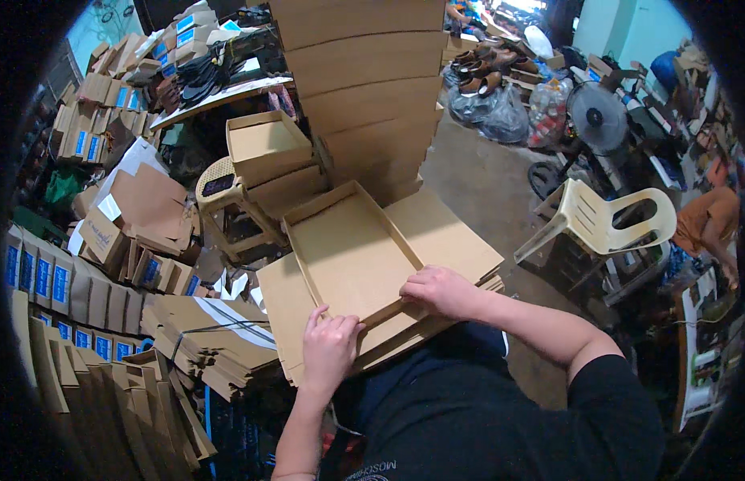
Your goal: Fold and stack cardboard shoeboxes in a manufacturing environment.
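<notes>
A shallow, open brown cardboard box [348, 248] lies in front of me, its left, far and right walls standing up. Flat cardboard sheets [445, 228] are stacked beneath it. At the box's near left corner, my left hand [330, 346] has its fingers curled over the near edge. My right hand [441, 290] pinches the near right corner, fingers bent over the cardboard. Both hands partly hide the near wall between and under them.
Beyond the box rises a tall stack of cardboard [372, 96]. Another open box [268, 138] stands by a plastic stool [220, 188]. On the left lie tied cardboard bundles [204, 329]; to the right are a cream plastic chair [605, 220], a fan [597, 116] and a seated person [705, 228].
</notes>
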Available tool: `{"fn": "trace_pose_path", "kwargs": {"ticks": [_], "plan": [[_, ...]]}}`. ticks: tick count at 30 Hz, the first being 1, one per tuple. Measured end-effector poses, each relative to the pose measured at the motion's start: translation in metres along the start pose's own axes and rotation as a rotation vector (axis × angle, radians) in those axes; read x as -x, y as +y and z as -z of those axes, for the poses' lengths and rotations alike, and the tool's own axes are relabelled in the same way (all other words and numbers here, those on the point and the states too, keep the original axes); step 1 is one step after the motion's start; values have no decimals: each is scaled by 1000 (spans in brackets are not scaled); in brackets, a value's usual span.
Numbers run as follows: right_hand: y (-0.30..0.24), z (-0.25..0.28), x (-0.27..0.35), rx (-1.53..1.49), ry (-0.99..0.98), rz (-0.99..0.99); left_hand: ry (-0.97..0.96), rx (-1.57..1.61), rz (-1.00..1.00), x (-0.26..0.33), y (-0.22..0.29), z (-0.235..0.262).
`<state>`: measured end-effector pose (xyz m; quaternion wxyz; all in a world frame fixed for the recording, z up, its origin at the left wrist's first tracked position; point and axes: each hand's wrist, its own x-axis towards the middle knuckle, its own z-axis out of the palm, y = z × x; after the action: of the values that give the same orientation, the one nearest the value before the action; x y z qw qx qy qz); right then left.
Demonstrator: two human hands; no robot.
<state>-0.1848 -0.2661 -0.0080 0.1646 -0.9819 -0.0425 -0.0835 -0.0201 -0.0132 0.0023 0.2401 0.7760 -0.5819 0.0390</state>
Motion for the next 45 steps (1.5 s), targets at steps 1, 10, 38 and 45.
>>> {"fn": "trace_pose_path", "kwargs": {"ticks": [1, 10, 38, 45], "plan": [[0, 1, -2, 1, 3, 1, 5, 35, -7, 0, 0, 1], [-10, 0, -18, 99, 11, 53, 38, 43, -78, -4, -3, -13], [2, 22, 4, 123, 215, -9, 31, 123, -98, 0, -17, 7], [13, 20, 12, 19, 170, -41, -27, 286, -63, -6, -23, 9]]}}
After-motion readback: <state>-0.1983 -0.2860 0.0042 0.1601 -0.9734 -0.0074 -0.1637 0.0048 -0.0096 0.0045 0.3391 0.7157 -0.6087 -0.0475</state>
